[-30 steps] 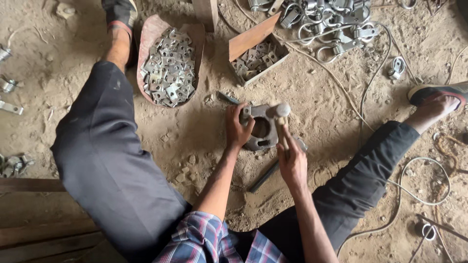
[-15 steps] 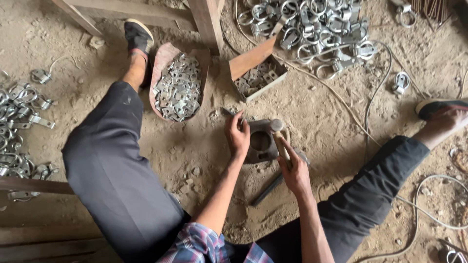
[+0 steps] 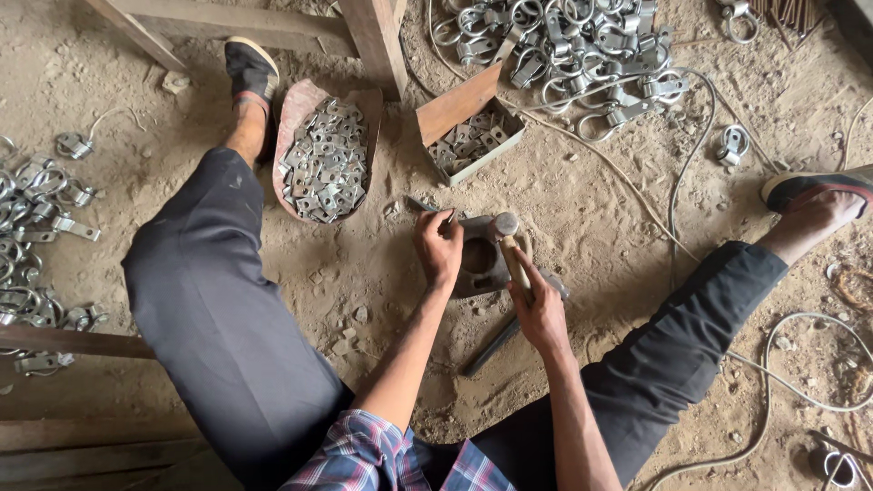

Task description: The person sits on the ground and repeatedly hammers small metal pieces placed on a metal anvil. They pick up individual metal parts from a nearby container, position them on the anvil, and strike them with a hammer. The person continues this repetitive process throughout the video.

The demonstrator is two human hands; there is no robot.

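Seated on a dirt floor (image 3: 637, 227), legs in dark trousers spread wide, plaid shirt at lower edge.

Left hand (image 3: 439, 247): curled, fingertips pinching a small metal piece against the top left of a grey metal block (image 3: 479, 259); piece itself too small to make out clearly.

Right hand (image 3: 540, 314): closed in a fist around the wooden handle of a hammer (image 3: 511, 247); hammer head resting on or just above the upper right of the block, contact not certain.

Grey metal block: on the floor between the legs, round hole in its middle, partly sunk in the dirt.

Dark metal bar (image 3: 496, 344): lying on the floor at a slant, just below the block and beneath the right hand.

Curved reddish tray (image 3: 296, 109): beside the left shin, heaped with small flat silver brackets (image 3: 326, 162).

Open cardboard box (image 3: 459, 105): above the block, flap raised, holding more small metal parts.

Pile of silver ring clamps (image 3: 564, 45): top centre, well apart from the hands.

Second scatter of clamps (image 3: 36, 236): far left edge.

Pale wire (image 3: 782, 336): looping across the floor on the right, passing near the right leg.

Wooden posts (image 3: 373, 36): top, behind the tray.
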